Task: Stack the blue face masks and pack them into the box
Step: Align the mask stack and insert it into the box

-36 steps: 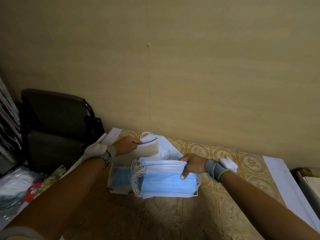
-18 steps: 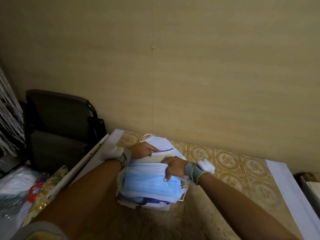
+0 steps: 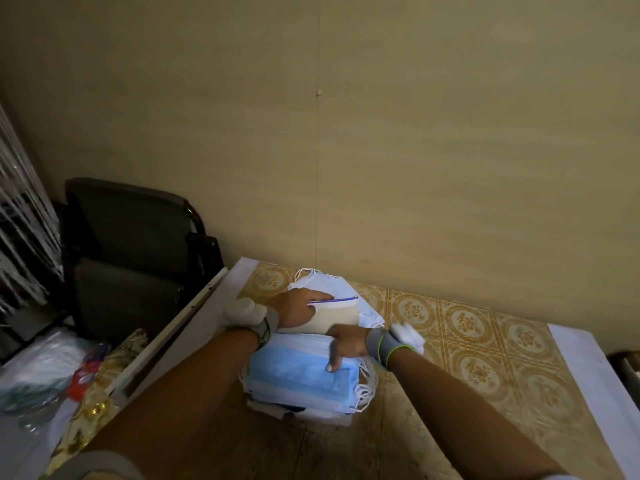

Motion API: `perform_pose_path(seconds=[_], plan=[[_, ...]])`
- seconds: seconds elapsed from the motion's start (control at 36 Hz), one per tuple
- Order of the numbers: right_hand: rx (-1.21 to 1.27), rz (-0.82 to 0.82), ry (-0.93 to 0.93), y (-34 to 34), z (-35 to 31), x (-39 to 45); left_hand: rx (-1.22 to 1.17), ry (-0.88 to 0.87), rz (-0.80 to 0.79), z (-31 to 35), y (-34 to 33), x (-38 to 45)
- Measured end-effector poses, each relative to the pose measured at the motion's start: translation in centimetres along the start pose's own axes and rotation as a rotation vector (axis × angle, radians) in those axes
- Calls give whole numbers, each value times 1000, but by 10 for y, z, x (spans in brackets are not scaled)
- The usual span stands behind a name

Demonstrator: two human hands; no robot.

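A thick stack of blue face masks lies over the open box, whose white edge shows under it. My right hand grips the stack's far right end, thumb on top. My left hand holds back the box's beige lid flap, which has a purple line along its edge. More pale masks with white ear loops lie behind the flap by the wall.
The patterned table has white borders at left and right and butts against a beige wall. A dark chair stands left of it. Plastic bags and clutter lie at the lower left.
My right hand carried the mask stack left and down onto the box. My left hand stayed on the flap, and the view shifted left.
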State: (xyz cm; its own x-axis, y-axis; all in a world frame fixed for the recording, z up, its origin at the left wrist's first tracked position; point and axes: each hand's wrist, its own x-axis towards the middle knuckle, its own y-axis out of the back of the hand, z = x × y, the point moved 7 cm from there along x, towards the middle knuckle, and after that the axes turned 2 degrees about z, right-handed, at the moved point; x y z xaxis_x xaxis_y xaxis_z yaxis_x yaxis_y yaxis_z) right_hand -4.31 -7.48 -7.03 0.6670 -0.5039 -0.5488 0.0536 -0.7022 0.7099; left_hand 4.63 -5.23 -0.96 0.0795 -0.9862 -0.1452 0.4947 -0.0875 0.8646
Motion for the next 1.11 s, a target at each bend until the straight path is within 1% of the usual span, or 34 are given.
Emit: perform_pose_path(seconds=[0.06, 0.11, 0.14, 0.17, 0.19, 0.22, 0.25, 0.31, 0.42, 0.44, 0.5, 0.56, 0.61, 0.67, 0.72, 0.78, 0.83, 0.89, 1.03, 1.11], plan=[[-59, 20, 12, -2, 2, 3, 66, -31, 82, -4, 2, -3], [-92, 34, 12, -3, 3, 5, 170, -71, 235, -3, 10, -6], [-108, 32, 4, -3, 3, 4, 220, -123, 332, 2, 15, -9], [-114, 27, 0, -4, 3, 5, 275, -213, 420, 8, 20, -15], [-119, 27, -5, -5, 4, 7, 368, -310, 483, 15, 21, -20], [-124, 30, -5, -5, 5, 10, 507, -395, 504, 21, 17, -24], [-129, 33, -4, -7, 7, 13, 615, -470, 502, 24, 13, -28], [-143, 47, -3, -6, 7, 14, 719, -600, 426, 26, 2, -33], [-176, 34, -13, -9, 8, 18, 896, -743, 260, 10, -24, -36], [-189, 30, -17, -10, 9, 19, 896, -738, 210, 3, -30, -35], [-218, 35, -20, -12, 10, 22, 797, -663, 133, -15, -36, -32], [-243, 61, -12, -12, 10, 24, 663, -565, 132, -25, -35, -33], [-269, 79, -10, -12, 10, 24, 450, -400, 83, -31, -31, -31], [-300, 86, -20, -14, 11, 24, 382, -263, -44, -35, -37, -30], [-337, 82, -20, -17, 9, 25, 416, -211, -119, -36, -40, -29], [-363, 93, -7, -19, 9, 24, 541, -182, -207, -41, -47, -27], [-374, 103, 12, -19, 9, 22, 643, -163, -244, -47, -55, -23], [-382, 131, 22, -19, 11, 17, 690, -147, -264, -51, -61, -20], [-376, 264, 56, -27, 14, 10, 771, -119, -244, -49, -74, -17], [-322, 301, 109, -27, 15, 3, 625, -77, -146, -51, -75, -15]])
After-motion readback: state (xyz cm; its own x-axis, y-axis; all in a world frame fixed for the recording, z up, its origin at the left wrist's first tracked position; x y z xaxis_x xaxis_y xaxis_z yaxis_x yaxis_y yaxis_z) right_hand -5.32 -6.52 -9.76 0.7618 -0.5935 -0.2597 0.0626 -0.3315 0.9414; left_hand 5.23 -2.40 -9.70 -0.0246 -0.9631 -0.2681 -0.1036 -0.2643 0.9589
